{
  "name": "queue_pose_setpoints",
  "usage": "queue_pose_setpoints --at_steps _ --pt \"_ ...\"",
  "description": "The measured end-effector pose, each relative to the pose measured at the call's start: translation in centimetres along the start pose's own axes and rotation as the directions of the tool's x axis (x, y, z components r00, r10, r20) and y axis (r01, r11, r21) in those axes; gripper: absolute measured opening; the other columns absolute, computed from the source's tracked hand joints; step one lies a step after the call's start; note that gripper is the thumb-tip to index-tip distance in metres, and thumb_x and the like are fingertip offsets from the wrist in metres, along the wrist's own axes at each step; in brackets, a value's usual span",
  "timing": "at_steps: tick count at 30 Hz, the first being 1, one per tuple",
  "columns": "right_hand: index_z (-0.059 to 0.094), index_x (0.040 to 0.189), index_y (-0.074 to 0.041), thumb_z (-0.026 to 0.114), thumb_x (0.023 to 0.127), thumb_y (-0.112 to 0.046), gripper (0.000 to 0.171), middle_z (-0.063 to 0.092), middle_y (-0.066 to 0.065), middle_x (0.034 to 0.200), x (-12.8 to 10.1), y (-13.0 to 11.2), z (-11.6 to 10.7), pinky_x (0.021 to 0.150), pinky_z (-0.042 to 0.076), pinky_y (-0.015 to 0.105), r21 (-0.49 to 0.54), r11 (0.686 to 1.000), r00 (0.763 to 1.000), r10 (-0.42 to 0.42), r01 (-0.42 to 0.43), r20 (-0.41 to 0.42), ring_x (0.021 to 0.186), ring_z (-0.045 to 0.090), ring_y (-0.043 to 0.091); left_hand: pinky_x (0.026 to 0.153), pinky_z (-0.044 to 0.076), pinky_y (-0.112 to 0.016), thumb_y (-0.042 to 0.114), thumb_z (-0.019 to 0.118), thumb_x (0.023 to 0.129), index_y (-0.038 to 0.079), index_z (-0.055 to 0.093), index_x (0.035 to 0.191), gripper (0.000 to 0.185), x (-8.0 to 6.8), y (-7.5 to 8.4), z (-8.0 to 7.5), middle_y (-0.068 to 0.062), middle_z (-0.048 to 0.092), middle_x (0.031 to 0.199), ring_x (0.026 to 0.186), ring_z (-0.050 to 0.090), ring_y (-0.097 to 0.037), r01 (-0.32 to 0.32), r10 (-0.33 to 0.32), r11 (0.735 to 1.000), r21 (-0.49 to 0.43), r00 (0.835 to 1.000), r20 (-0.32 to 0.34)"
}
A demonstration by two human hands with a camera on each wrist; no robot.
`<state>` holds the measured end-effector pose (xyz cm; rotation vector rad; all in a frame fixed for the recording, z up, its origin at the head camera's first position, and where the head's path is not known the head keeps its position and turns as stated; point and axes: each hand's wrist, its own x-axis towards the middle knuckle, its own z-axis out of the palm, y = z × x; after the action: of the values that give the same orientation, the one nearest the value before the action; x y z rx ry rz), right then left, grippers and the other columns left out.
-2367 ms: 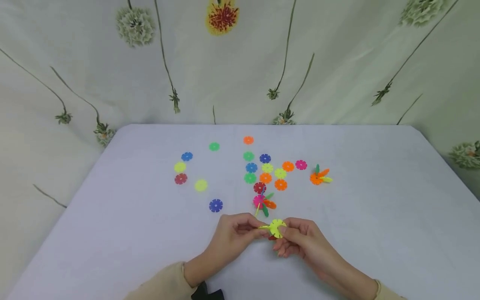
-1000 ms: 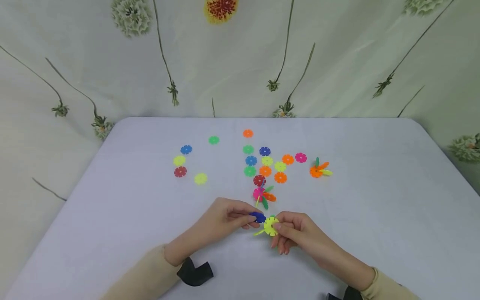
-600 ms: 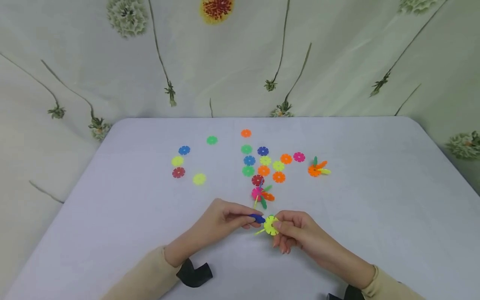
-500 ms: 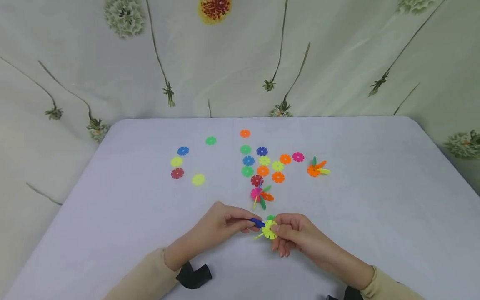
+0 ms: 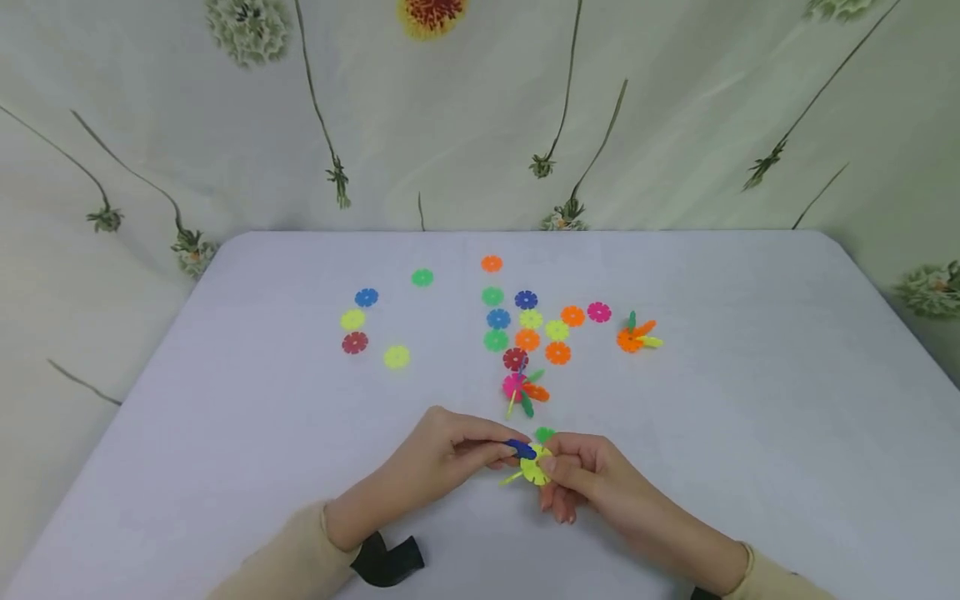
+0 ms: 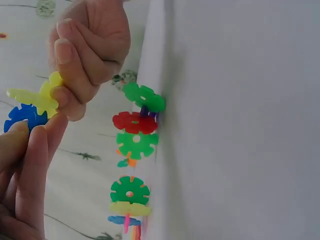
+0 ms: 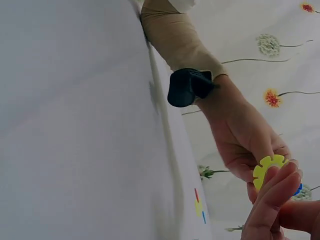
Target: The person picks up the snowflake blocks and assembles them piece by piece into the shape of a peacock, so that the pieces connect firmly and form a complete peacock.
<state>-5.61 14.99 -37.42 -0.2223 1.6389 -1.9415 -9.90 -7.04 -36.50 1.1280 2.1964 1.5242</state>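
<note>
Left hand (image 5: 450, 454) pinches a dark blue snowflake disc (image 5: 521, 449) against the yellow disc assembly (image 5: 533, 471) pinched by right hand (image 5: 581, 477), low over the white table (image 5: 750, 433); a pink-centred cluster (image 5: 522, 388) and loose discs lie beyond.

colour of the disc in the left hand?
Dark blue disc, pinched by the left hand; clearest in the head view.

Yellow disc (image 5: 534, 472), dark blue disc (image 5: 520, 449), pale lilac tablecloth (image 5: 750, 400), dandelion-print cream backdrop (image 5: 465, 125).
</note>
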Motion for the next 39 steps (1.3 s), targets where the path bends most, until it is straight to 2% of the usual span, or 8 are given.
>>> queue_pose_setpoints --at_steps 4,15,19,24,30,33,36,39 --pt "0.055 0.090 0.001 0.053 0.095 -0.016 0.018 0.064 0.006 0.072 -0.2 -0.6 -0.1 0.052 0.044 0.018 0.040 0.999 1.000 0.013 -0.014 0.022 0.055 0.051 0.010 0.069 0.054 -0.032 -0.002 0.065 0.084 -0.008 0.068 0.101 0.018 0.1 -0.5 0.0 -0.011 0.070 0.090 0.081 0.068 -0.017 0.053 -0.060 0.968 -0.245 0.998 -0.022" --pt "0.055 0.088 -0.004 0.053 0.095 -0.016 0.014 0.064 0.002 0.071 -0.4 -0.6 0.0 0.052 0.044 0.015 0.189 0.981 0.999 0.045 -0.047 0.013 0.055 0.051 0.007 0.071 0.054 -0.035 -0.004 0.062 0.087 -0.013 0.063 0.103 0.019 0.1 -0.7 1.2 -0.018 0.068 0.095 0.084 0.068 -0.024 0.176 -0.219 0.895 -0.410 0.974 -0.060" --pt "0.055 0.089 -0.004 0.054 0.095 -0.016 0.014 0.064 0.002 0.072 -0.6 -0.8 0.2 0.053 0.044 0.015 0.202 0.978 0.999 0.044 -0.043 0.002 0.056 0.052 0.007 0.071 0.054 -0.033 -0.004 0.063 0.085 -0.012 0.065 0.102 0.019 0.0 -0.7 1.5 -0.017 0.068 0.094 0.082 0.068 -0.023 0.119 -0.167 0.925 -0.362 0.981 -0.102" --pt "0.055 0.087 -0.005 0.053 0.095 -0.016 0.014 0.064 0.001 0.072 -0.6 -0.7 0.3 0.053 0.043 0.015 0.207 0.978 0.999 0.041 -0.040 -0.001 0.056 0.051 0.006 0.070 0.054 -0.032 -0.005 0.065 0.083 -0.009 0.067 0.103 0.021 -0.2 -1.1 2.1 -0.013 0.069 0.095 0.082 0.068 -0.020 -0.064 0.026 0.976 -0.207 0.983 -0.181" --pt "0.055 0.089 -0.004 0.052 0.097 -0.016 0.015 0.063 0.002 0.073 -0.4 -0.4 0.2 0.055 0.043 0.016 0.142 0.990 1.000 0.002 0.001 -0.024 0.058 0.051 0.008 0.071 0.054 -0.028 -0.002 0.066 0.083 -0.004 0.068 0.108 0.025 0.1 -1.2 1.9 -0.006 0.069 0.099 0.086 0.066 -0.012 -0.172 0.167 0.985 -0.013 0.968 -0.186" --pt "0.053 0.092 0.001 0.051 0.097 -0.015 0.017 0.063 0.006 0.074 -0.3 -0.6 -0.3 0.056 0.045 0.019 0.027 0.997 0.997 -0.071 0.072 -0.026 0.059 0.052 0.010 0.076 0.052 -0.026 0.003 0.067 0.084 -0.001 0.060 0.122 0.040 0.7 -0.9 0.6 -0.005 0.067 0.107 0.092 0.064 -0.010 -0.123 0.123 0.992 0.000 0.990 -0.073" --pt "0.051 0.096 0.006 0.052 0.097 -0.013 0.020 0.063 0.010 0.077 -0.3 -1.0 -0.8 0.057 0.048 0.022 -0.049 0.992 0.993 -0.115 0.114 -0.016 0.060 0.053 0.012 0.080 0.050 -0.026 0.007 0.069 0.084 0.007 0.048 0.137 0.057 1.7 -0.9 -1.5 -0.007 0.064 0.114 0.098 0.062 -0.009 -0.011 0.011 1.000 -0.005 1.000 0.026" --pt "0.052 0.099 0.007 0.055 0.095 -0.013 0.020 0.064 0.010 0.078 -0.3 -1.2 -1.1 0.058 0.049 0.023 -0.051 0.994 0.995 -0.100 0.099 -0.011 0.061 0.053 0.012 0.082 0.050 -0.027 0.006 0.069 0.085 0.011 0.045 0.139 0.059 3.2 -1.8 -4.0 -0.008 0.063 0.115 0.098 0.062 -0.011 0.122 -0.123 0.992 0.015 0.992 0.017"
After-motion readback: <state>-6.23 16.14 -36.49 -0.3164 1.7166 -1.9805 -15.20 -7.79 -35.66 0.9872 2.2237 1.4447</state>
